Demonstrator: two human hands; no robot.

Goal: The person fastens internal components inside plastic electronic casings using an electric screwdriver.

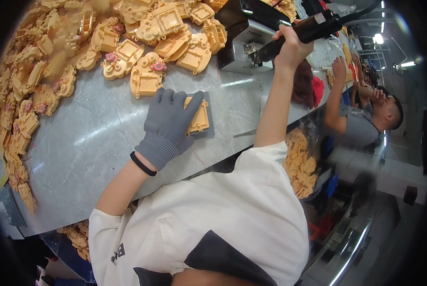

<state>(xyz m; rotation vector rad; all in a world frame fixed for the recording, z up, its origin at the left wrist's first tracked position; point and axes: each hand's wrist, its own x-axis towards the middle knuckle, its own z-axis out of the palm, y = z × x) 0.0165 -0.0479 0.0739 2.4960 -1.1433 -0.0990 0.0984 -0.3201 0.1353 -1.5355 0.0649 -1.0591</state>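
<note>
My left hand (166, 119), in a grey knitted glove, closes over a yellow plastic housing (200, 118). The housing lies on a small dark pad (210, 125) on the table, its outer end partly covered by my fingers. Farther off to the right, my bare right hand (292, 47) is wrapped round a black electric screwdriver (311, 29). Its tip end points down and left, at the front of a black and silver box (237, 45) that looks like a screw feeder. Whether a screw sits on the tip is too small to tell.
Heaps of similar yellow housings (168, 21) cover the table's (94, 128) far side and left edge, some with pinkish-red round parts. More housings fill a bag (299, 164) below the right edge. Dark red cloth (303, 86) lies beside my right forearm. A co-worker (361, 121) sits farther right.
</note>
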